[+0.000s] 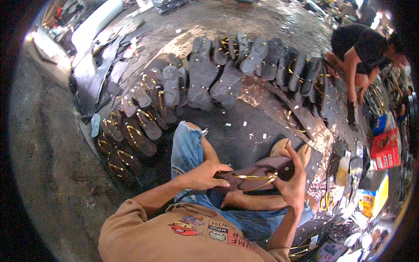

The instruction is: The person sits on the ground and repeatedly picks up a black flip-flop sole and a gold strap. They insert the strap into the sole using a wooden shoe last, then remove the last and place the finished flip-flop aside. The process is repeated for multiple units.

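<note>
I sit on the floor with a dark brown sandal sole (257, 171) held over my lap. My left hand (204, 175) grips its heel end. My right hand (293, 185) holds the toe end, fingers curled up around the edge. A gold strap (257, 177) crosses the sole between my hands. My bare feet (291, 150) show just past the sandal.
Many dark sandals with gold straps (139, 126) lie in an arc on the floor from the left round to the far right (279, 61). Another person in a black shirt (360, 48) crouches at the upper right. Coloured boxes (384, 148) and clutter crowd the right side.
</note>
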Demonstrator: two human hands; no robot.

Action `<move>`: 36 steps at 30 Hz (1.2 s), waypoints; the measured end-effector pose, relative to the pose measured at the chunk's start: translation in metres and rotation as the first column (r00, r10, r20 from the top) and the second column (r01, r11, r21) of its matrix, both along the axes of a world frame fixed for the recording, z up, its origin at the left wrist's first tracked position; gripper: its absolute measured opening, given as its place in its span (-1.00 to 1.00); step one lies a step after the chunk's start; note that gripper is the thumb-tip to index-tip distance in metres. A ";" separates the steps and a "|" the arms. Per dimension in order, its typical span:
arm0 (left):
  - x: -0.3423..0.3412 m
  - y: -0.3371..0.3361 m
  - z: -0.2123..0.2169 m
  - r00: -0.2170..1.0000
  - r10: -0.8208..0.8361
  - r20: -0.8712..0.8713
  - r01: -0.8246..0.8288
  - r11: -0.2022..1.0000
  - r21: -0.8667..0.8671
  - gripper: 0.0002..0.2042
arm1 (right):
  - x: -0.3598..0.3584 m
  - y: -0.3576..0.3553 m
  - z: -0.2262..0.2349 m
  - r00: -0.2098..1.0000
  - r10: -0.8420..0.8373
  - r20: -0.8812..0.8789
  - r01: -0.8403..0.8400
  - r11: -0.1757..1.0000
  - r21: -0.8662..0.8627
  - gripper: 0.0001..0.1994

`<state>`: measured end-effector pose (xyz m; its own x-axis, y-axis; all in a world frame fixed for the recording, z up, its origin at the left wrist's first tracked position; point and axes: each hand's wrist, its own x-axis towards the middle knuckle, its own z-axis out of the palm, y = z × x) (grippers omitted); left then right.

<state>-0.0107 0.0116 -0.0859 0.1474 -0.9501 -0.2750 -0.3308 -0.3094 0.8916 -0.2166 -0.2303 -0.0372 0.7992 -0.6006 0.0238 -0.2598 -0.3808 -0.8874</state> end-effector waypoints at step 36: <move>0.198 0.336 -0.098 -0.392 0.491 -0.778 -0.756 -0.654 -0.032 -0.24 | 0.025 0.023 -0.119 0.994 -0.108 -0.031 0.109 0.853 0.510 -0.32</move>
